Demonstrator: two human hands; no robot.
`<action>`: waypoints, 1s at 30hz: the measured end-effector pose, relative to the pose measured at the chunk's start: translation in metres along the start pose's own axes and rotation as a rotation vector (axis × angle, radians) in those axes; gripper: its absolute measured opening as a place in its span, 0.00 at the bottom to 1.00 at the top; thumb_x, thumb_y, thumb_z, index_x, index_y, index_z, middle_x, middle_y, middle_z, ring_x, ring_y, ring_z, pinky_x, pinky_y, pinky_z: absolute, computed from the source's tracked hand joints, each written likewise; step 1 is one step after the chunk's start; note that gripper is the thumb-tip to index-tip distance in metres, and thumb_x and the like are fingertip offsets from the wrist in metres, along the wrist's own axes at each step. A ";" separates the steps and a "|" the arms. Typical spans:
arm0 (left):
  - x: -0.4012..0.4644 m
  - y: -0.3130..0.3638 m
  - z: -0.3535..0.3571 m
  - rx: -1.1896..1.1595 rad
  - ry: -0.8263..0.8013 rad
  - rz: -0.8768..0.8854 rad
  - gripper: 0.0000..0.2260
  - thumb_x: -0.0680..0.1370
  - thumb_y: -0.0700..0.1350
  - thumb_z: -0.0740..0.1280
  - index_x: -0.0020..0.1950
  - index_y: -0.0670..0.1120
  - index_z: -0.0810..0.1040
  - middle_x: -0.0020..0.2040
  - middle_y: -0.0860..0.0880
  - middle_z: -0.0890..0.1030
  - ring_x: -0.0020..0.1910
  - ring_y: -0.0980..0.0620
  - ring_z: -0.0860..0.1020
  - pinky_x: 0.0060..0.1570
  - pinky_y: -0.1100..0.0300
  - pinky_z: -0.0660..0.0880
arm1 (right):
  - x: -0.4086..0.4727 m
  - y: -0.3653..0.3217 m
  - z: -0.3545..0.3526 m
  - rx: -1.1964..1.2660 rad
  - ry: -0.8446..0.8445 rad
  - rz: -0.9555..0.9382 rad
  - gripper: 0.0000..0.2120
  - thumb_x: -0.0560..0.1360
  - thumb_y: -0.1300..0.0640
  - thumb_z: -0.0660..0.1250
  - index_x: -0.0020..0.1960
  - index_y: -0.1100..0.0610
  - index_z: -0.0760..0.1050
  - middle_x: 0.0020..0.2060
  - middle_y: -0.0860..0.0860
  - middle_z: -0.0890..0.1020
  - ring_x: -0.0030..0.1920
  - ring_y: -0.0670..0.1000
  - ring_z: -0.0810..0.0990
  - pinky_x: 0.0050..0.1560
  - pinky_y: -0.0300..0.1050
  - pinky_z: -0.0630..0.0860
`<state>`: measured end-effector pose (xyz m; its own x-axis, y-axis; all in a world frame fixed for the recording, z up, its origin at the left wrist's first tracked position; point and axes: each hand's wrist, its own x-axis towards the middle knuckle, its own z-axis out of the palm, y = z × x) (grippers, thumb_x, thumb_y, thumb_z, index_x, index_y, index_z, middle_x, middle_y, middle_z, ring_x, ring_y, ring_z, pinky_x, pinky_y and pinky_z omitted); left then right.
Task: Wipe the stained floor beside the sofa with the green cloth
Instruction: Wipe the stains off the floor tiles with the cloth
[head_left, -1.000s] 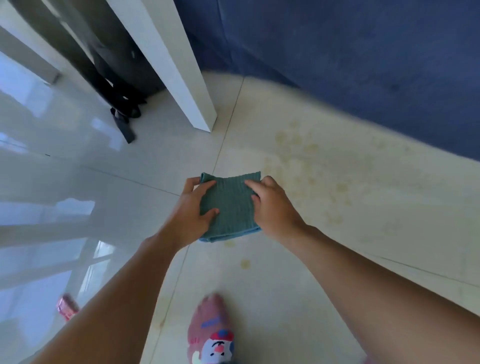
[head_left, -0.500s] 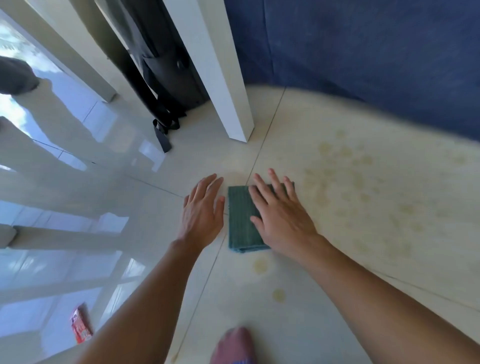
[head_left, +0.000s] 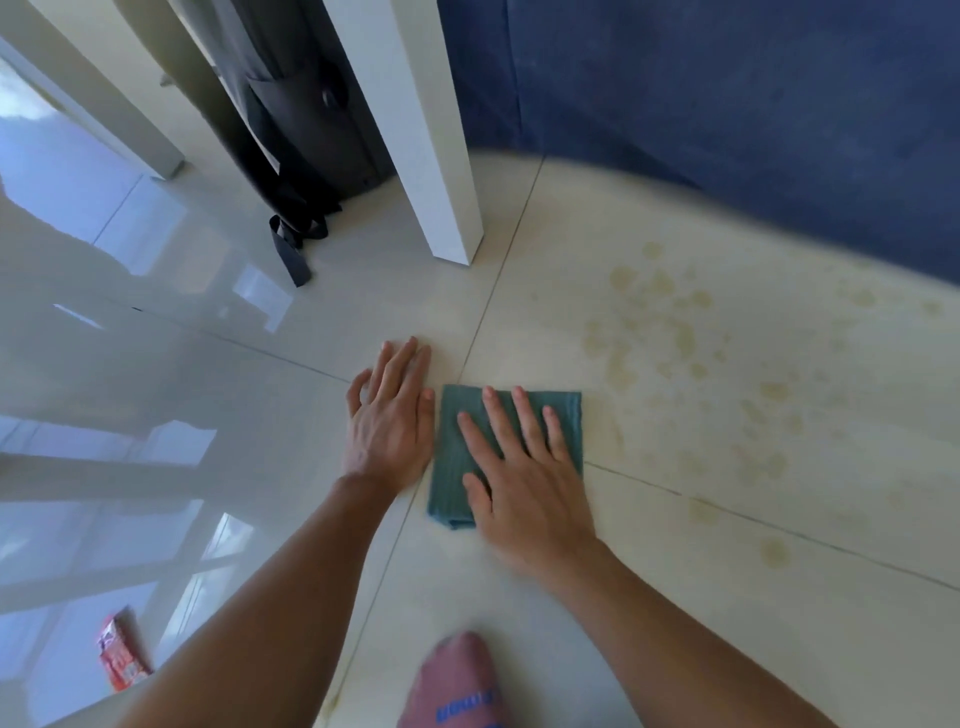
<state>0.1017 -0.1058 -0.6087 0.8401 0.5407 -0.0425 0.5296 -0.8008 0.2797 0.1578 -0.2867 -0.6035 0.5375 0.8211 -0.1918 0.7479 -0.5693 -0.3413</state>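
The folded green cloth (head_left: 451, 457) lies flat on the pale tiled floor (head_left: 649, 597), just right of a tile joint. My right hand (head_left: 524, 483) presses down on it with the fingers spread, covering most of its right part. My left hand (head_left: 389, 426) rests flat on the bare tile right beside the cloth's left edge, holding nothing. Yellowish stain spots (head_left: 670, 332) are scattered over the floor to the right of the cloth and beyond it, up to the blue sofa (head_left: 727, 114).
A white furniture leg (head_left: 421, 130) stands just beyond my hands, with a black bag (head_left: 311, 130) and its strap behind it. My foot in a pink sock (head_left: 457, 680) is at the bottom edge. A red packet (head_left: 122, 654) lies at lower left.
Both hands held the cloth in the air a second ago. It now lies on the floor, my left hand has let go, and my right hand has slid further onto it.
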 end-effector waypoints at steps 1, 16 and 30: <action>0.000 0.000 0.001 0.004 -0.003 0.009 0.24 0.83 0.53 0.46 0.78 0.48 0.61 0.79 0.47 0.62 0.79 0.48 0.52 0.75 0.48 0.52 | -0.013 -0.008 0.007 0.006 -0.024 -0.056 0.30 0.82 0.43 0.52 0.82 0.47 0.52 0.83 0.50 0.51 0.82 0.56 0.43 0.80 0.62 0.47; 0.018 0.044 0.011 0.015 -0.043 0.259 0.23 0.81 0.49 0.51 0.74 0.44 0.67 0.77 0.46 0.66 0.78 0.47 0.59 0.72 0.45 0.56 | -0.119 0.062 0.005 -0.062 0.081 0.155 0.33 0.78 0.40 0.59 0.81 0.42 0.56 0.82 0.46 0.53 0.82 0.54 0.51 0.78 0.60 0.52; 0.049 0.105 0.027 0.080 -0.107 0.357 0.28 0.79 0.52 0.49 0.77 0.42 0.60 0.80 0.44 0.58 0.79 0.47 0.55 0.74 0.44 0.51 | -0.112 0.077 0.005 0.015 0.219 0.577 0.32 0.80 0.40 0.54 0.82 0.44 0.52 0.83 0.49 0.50 0.83 0.56 0.46 0.79 0.60 0.46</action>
<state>0.2020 -0.1701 -0.6071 0.9786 0.1975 -0.0571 0.2053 -0.9537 0.2199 0.1538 -0.4221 -0.6131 0.9224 0.3531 -0.1566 0.3084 -0.9173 -0.2518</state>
